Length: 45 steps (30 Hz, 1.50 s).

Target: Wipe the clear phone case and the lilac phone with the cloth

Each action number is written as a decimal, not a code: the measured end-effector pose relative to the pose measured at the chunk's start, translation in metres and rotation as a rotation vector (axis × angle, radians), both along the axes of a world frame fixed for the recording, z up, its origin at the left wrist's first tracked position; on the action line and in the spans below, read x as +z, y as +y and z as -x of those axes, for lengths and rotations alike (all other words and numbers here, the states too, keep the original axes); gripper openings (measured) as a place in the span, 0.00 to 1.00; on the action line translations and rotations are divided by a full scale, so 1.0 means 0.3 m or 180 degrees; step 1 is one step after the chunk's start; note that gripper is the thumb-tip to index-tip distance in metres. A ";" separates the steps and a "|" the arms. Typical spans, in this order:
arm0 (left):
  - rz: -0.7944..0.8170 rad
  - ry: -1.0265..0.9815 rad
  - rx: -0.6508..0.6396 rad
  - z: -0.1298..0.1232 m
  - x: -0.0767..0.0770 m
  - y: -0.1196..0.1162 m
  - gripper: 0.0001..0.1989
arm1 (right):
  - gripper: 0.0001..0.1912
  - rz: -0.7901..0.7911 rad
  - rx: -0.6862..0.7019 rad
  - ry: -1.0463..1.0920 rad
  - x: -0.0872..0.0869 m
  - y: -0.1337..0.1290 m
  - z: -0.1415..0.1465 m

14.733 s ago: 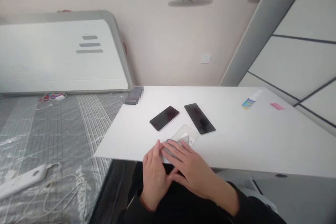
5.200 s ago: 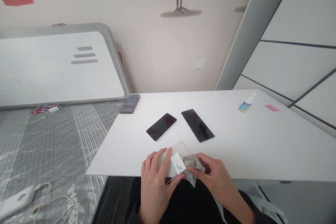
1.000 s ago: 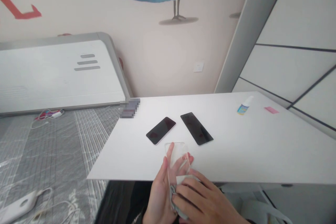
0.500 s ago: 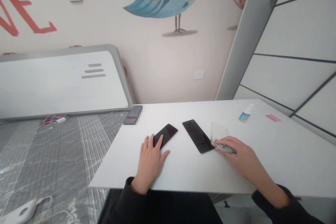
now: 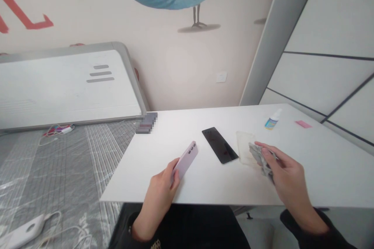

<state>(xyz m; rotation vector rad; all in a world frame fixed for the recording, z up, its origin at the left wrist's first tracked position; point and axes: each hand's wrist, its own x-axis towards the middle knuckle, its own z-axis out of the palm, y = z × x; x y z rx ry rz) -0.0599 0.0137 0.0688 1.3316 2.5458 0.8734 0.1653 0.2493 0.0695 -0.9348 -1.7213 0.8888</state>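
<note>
Lilac phone (image 5: 187,160) is being held in the left hand (image 5: 162,186), over the near left part of the white table (image 5: 210,188). Left thumb and fingers are gripping its lower end, closed around it with no slack. Phone is tilting, its back showing and its three camera lenses (image 5: 191,148) pointing up and right; can't tell whether an edge is touching the tabletop.

Right hand (image 5: 289,175) is pinching a crumpled grey cloth (image 5: 261,159) between thumb and forefinger; remaining fingers are mostly hidden, curl unclear. Cloth is overlapping the right side of a clear case (image 5: 244,148) in this view; can't tell if they're touching.

Clear case is lying flat just beside a black phone (image 5: 219,144), which is resting screen up between the two hands. Farther back right, a spray bottle (image 5: 272,121) is standing near a pink slip (image 5: 303,124). A pixelated dark item (image 5: 147,123) is sitting at the far left corner.
</note>
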 end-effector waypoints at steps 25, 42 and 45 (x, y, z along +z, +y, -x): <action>-0.0282 0.1352 -0.0197 -0.161 -0.122 0.006 0.28 | 0.21 -0.2111 0.2569 -0.1323 -0.095 -0.269 0.186; -0.0729 0.0894 0.0116 -0.193 -0.180 -0.042 0.56 | 0.25 -0.2227 0.2335 -0.2092 -0.077 -0.296 0.185; -0.0704 0.0943 0.0150 -0.193 -0.189 -0.045 0.51 | 0.26 -0.2261 0.2832 -0.2046 -0.073 -0.302 0.176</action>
